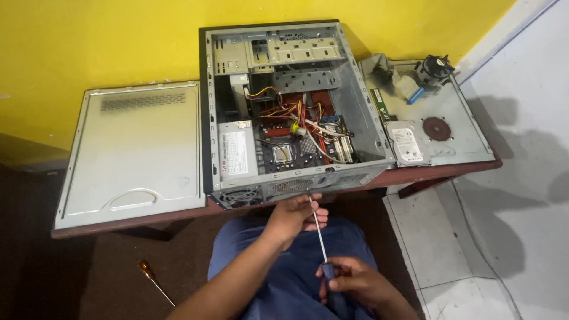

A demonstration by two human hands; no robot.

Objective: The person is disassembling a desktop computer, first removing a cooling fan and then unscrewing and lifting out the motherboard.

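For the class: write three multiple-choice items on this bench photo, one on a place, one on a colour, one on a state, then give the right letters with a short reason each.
1. Where does the hard drive lie?
A. on the metal panel right of the computer case
B. inside the case
C. on the floor

2. What colour is the wall?
A. white
B. yellow
C. green

3. How does the case stand?
A. closed
B. side open, boards and wires showing
C. wrapped up

Answers: 1 A, the drive rests on the panel beside a round fan grille; 2 B, the wall behind the table is yellow; 3 B, the side panel lies off to the left while the left hand and right hand hold a screwdriver.
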